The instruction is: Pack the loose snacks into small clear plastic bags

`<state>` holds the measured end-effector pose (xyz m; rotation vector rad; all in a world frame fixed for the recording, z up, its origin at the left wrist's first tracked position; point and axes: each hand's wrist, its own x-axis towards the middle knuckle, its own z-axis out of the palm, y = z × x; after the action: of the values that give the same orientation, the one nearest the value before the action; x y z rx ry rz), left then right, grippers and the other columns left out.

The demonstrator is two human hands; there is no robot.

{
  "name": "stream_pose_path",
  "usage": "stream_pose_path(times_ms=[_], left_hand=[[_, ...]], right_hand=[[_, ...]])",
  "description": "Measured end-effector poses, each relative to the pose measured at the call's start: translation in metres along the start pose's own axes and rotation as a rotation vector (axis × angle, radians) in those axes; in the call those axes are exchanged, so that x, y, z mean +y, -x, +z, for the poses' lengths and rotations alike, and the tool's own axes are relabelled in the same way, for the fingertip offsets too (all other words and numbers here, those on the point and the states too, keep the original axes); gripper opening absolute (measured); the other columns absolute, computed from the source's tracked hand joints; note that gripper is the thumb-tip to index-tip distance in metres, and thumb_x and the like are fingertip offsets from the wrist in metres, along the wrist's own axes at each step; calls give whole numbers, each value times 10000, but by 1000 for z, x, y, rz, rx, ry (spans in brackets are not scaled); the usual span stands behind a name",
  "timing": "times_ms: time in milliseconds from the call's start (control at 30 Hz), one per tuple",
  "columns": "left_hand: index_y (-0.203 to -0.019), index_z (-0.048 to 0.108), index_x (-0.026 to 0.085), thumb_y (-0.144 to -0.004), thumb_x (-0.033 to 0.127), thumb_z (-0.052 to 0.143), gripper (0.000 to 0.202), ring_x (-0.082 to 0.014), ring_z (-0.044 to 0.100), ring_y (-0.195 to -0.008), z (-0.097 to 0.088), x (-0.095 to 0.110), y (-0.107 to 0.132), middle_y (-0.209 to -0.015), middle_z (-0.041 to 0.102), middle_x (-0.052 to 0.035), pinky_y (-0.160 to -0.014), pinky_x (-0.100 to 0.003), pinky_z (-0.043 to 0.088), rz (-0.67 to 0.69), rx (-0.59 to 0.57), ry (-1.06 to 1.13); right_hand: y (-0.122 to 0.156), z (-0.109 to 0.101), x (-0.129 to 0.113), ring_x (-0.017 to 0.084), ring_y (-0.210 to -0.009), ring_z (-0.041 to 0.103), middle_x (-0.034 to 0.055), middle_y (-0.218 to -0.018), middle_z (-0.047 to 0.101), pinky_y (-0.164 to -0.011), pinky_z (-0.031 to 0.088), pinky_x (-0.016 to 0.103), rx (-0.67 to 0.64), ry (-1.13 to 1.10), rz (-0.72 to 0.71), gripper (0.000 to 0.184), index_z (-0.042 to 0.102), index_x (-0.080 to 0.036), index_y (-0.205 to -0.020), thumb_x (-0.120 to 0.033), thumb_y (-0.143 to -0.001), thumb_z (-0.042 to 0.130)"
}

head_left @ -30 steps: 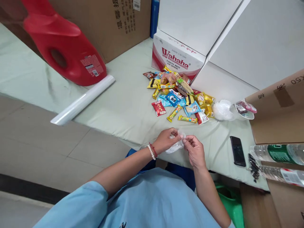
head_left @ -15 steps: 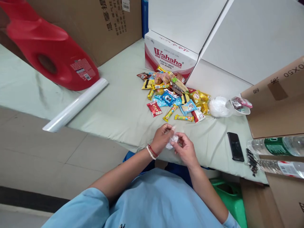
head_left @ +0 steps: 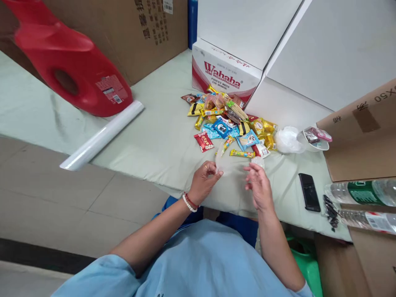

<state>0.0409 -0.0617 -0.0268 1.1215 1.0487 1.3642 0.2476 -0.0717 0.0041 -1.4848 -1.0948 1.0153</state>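
My left hand [head_left: 204,179] pinches one edge of a thin clear plastic bag [head_left: 233,163], and my right hand [head_left: 259,185] pinches the opposite edge, so the bag is stretched open between them just above the pale green table cover [head_left: 161,140]. A bead bracelet sits on my left wrist. Just beyond the bag lies a heap of small snack packets [head_left: 230,123] in yellow, blue and red wrappers.
A red jug [head_left: 71,70] lies at the left with a white roll [head_left: 103,134] beside it. A Wahaha carton [head_left: 224,76], white boxes and brown cartons line the back and right. A white bag [head_left: 286,140], bowl [head_left: 314,140], black phone [head_left: 309,192] and water bottles [head_left: 360,194] sit at right.
My hands have moved apart and a little forward, pulling the crumpled plastic bag open into a stretched sheet. The camera shifted slightly.
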Motion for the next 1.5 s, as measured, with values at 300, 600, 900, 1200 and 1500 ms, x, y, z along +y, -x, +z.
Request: stream_pose_path(times_ms=[300, 600, 900, 1200, 1500], left_hand=[[-684, 536, 203, -820, 543, 749, 424, -133, 544, -720, -11, 0, 3, -736, 616, 6, -724, -265, 440, -176, 98, 82], [-866, 582, 211, -892, 487, 660, 288, -150, 524, -708, -19, -1, 9, -846, 588, -15, -656, -289, 448, -59, 322, -325], [-870, 711, 205, -888, 423, 686, 219, -200, 627, -841, 1, 4, -8, -872, 704, -46, -825, -352, 463, 79, -285, -422], [-834, 630, 198, -687, 409, 898, 372, -95, 610, -714, -41, 2, -24, -776, 668, 42, -683, -225, 499, -412, 194, 499], [-796, 644, 175, -645, 391, 916, 379, -94, 595, -660, -59, -1, -15, -733, 657, 34, -621, -219, 494, -472, 286, 440]], right_hand=[[-12, 34, 0, 69, -503, 322, -72, -635, 482, -455, 273, 212, -73, -345, 166, 390, 625, -226, -810, -468, -656, 888], [2, 26, 0, 26, -479, 309, -59, -683, 531, -414, 259, 162, -71, -504, 344, 399, 646, -202, -810, -427, -639, 928], [9, 30, -7, 24, -462, 275, -67, -622, 505, -409, 221, 162, -181, -422, 302, 361, 692, -195, -825, -435, -677, 917], [15, -21, 13, 54, -522, 339, -47, -669, 534, -450, 260, 181, 28, -274, 248, 394, 720, -207, -885, -457, -657, 921], [22, -54, 18, 143, -624, 463, -12, -649, 562, -587, 370, 266, -322, 390, 180, 459, 677, -192, -769, -648, -822, 708]])
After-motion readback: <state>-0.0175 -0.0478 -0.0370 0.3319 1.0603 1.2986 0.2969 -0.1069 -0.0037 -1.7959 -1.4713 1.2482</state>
